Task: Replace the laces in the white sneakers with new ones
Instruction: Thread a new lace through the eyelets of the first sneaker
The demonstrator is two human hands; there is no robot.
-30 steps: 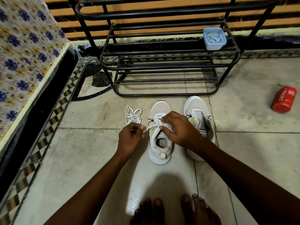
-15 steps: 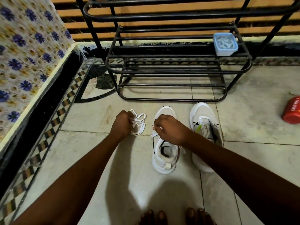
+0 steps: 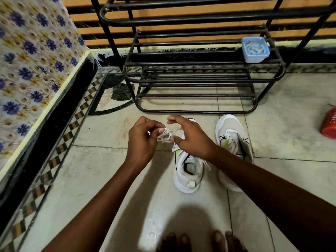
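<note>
The left hand (image 3: pixel 141 140) pinches the bunched white lace (image 3: pixel 165 136); the right hand (image 3: pixel 190 140), just beside it, seemingly pinches its other side above the near sneaker (image 3: pixel 188 171).

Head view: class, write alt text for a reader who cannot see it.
Both hands, left hand and right hand, hold a bundled white lace above the floor, beside two white sneakers standing before a black shoe rack.

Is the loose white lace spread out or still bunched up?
Bunched. The loose white lace is a small tangle of loops held between the left hand and right hand, above the floor.
</note>
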